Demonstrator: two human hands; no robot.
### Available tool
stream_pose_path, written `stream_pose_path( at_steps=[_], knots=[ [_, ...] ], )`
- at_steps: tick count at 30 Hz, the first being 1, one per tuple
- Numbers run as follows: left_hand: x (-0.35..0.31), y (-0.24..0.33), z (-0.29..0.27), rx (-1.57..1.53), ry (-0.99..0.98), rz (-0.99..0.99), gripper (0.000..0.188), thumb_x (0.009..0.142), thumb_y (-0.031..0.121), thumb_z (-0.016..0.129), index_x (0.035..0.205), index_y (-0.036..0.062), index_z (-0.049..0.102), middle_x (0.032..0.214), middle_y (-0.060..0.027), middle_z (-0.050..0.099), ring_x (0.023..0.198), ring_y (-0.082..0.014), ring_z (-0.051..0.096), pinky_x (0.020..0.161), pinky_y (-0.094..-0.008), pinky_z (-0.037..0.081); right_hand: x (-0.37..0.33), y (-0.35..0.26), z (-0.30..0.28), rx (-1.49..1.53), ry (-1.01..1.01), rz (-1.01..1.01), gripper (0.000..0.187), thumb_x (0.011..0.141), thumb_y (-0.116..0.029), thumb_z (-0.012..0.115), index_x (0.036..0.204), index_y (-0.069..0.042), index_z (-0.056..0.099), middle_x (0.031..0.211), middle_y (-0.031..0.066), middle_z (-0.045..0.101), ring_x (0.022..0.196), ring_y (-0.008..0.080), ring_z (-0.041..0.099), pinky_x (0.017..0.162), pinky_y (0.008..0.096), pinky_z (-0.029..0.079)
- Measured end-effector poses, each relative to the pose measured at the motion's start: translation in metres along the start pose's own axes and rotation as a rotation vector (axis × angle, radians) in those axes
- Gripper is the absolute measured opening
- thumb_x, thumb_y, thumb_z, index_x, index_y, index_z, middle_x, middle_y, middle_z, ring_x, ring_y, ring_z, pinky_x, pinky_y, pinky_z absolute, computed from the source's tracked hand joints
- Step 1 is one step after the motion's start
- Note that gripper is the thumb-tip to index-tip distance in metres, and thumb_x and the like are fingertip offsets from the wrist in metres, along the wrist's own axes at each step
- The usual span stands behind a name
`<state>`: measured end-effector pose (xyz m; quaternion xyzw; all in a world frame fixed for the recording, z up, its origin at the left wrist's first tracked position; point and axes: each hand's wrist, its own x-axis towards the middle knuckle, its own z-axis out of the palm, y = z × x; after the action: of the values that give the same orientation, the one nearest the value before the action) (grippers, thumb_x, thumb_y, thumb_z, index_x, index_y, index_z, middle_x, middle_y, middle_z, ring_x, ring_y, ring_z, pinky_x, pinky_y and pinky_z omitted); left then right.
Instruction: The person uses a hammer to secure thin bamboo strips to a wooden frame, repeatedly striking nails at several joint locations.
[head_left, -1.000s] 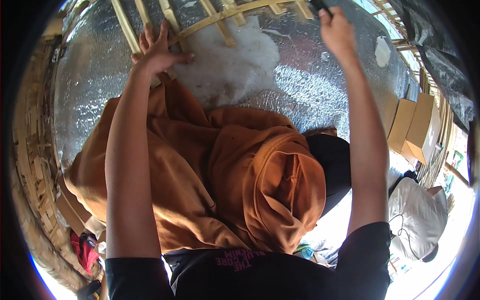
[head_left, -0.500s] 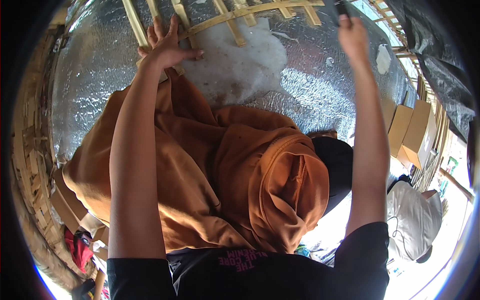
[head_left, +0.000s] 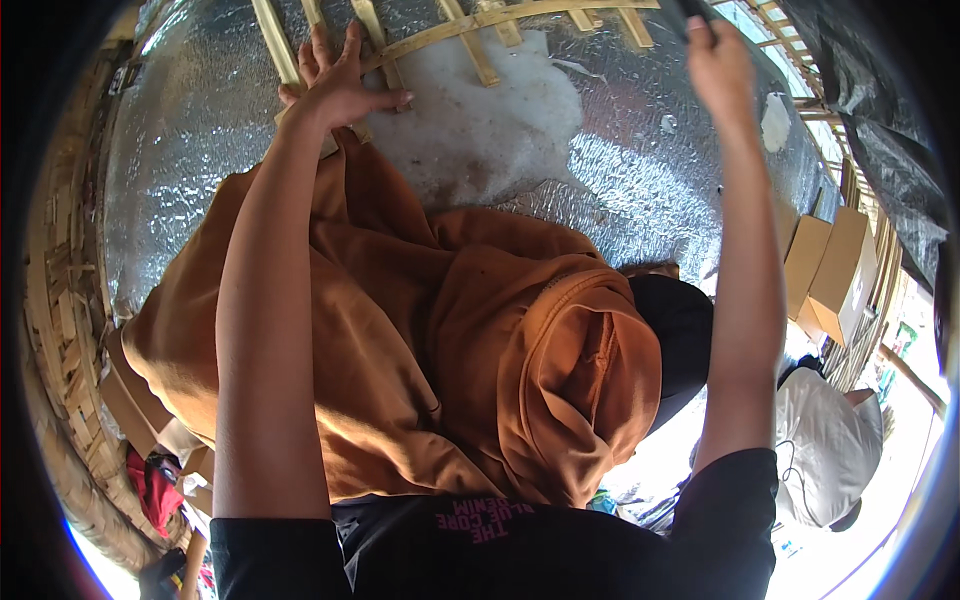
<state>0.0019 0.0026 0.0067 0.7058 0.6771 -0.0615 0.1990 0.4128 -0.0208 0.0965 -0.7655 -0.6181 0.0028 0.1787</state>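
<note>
My left hand [head_left: 335,92] lies with fingers spread on a frame of pale wooden slats [head_left: 468,45], near the left end of a long strip [head_left: 515,16] that crosses them. To the far right, my right hand [head_left: 722,72] is raised, its fingers closed round a dark, long-shaped thing [head_left: 692,12] that runs out of the top of the picture, so its kind is hidden. Beneath the slats spreads a silvery foil sheet [head_left: 640,175] with a whitish worn patch [head_left: 480,130]. An orange-brown garment [head_left: 450,300] is draped across my lap, with its folds reaching up to the slats.
Cardboard boxes [head_left: 838,275] and a stuffed white sack [head_left: 830,445] are at the right. Black plastic sheeting [head_left: 895,150] hangs at the upper right. Woven slatted wall [head_left: 62,300] edges the left, with a red cloth [head_left: 152,495] low beside it.
My right hand and the dark thing have moved slightly up and to the right. My left hand stays on the slats. The whole view has shifted a little.
</note>
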Motion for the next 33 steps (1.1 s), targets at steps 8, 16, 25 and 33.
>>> stream_pose_path(
  at_steps=[8,16,25,33],
  knots=[
    [0.002,0.004,0.004,0.0,0.011,0.023,0.137,0.058,0.075,0.079,0.159,0.0274,-0.001,0.163,-0.0199,-0.016,0.151,-0.0384,-0.013,0.108,-0.0764,0.004,-0.011,-0.005,0.014,0.203,0.532,-0.098,0.029,0.102,-0.015,0.05,0.122,0.006,0.044,0.07,0.0111,0.055,0.059,0.0253,0.055,0.056,0.0381,0.044],
    [-0.004,0.005,0.0,-0.052,-0.048,-0.008,0.136,0.06,0.063,0.085,0.16,0.0239,0.002,0.163,-0.0221,-0.016,0.149,-0.0398,-0.02,0.115,-0.0652,0.006,-0.003,0.006,0.004,-0.113,0.189,-0.064,0.043,0.1,-0.041,0.047,0.118,-0.002,0.052,0.098,0.029,0.068,0.093,0.0475,0.067,0.086,0.0529,0.053],
    [0.006,0.01,0.009,-0.026,0.019,0.054,0.136,0.059,0.075,0.078,0.159,0.0274,0.0,0.163,-0.0203,-0.016,0.151,-0.0384,-0.013,0.109,-0.0754,0.004,-0.011,0.037,0.053,-0.039,0.052,0.13,0.046,0.099,-0.042,0.052,0.11,0.003,0.05,0.09,0.0277,0.068,0.084,0.0428,0.069,0.07,0.0479,0.054],
    [0.002,0.003,0.002,0.001,0.02,0.029,0.137,0.059,0.071,0.081,0.16,0.024,0.001,0.163,-0.0242,-0.014,0.151,-0.0376,-0.017,0.108,-0.0742,0.004,0.001,-0.017,-0.023,0.457,0.418,0.105,0.034,0.1,-0.031,0.049,0.108,0.001,0.054,0.081,0.016,0.061,0.074,0.0333,0.059,0.068,0.0451,0.047]
  ],
)
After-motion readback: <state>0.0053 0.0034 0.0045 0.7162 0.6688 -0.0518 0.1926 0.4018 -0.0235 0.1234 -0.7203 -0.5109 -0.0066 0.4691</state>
